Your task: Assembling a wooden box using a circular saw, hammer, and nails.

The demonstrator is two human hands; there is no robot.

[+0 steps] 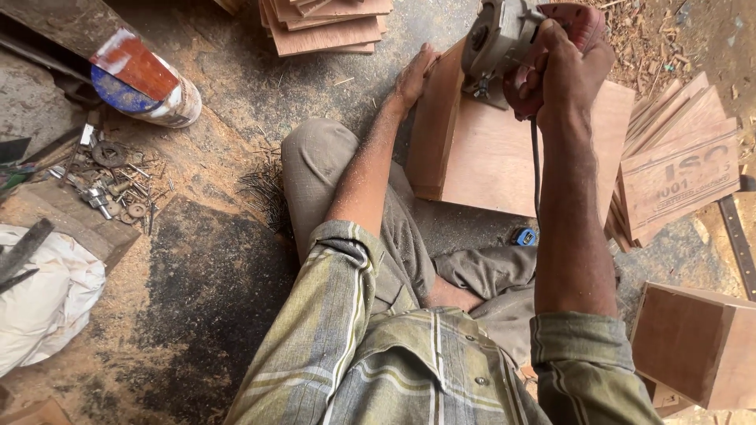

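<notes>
Plywood box (504, 149) lies on the floor before the seated person's knees, assembled but being trimmed along its top edge. Right hand (563, 67) is wrapped tight around the power tool (504, 35) atop the box; left hand (416, 75), fingers flat, braces the box's left side, arm outstretched.

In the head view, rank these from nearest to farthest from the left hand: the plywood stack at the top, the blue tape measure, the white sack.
1. The plywood stack, up and to the left of the left hand, at the top edge.
2. The blue tape measure, lower right of the hand, on the floor under the board.
3. The white sack, far off at the left edge.
</notes>
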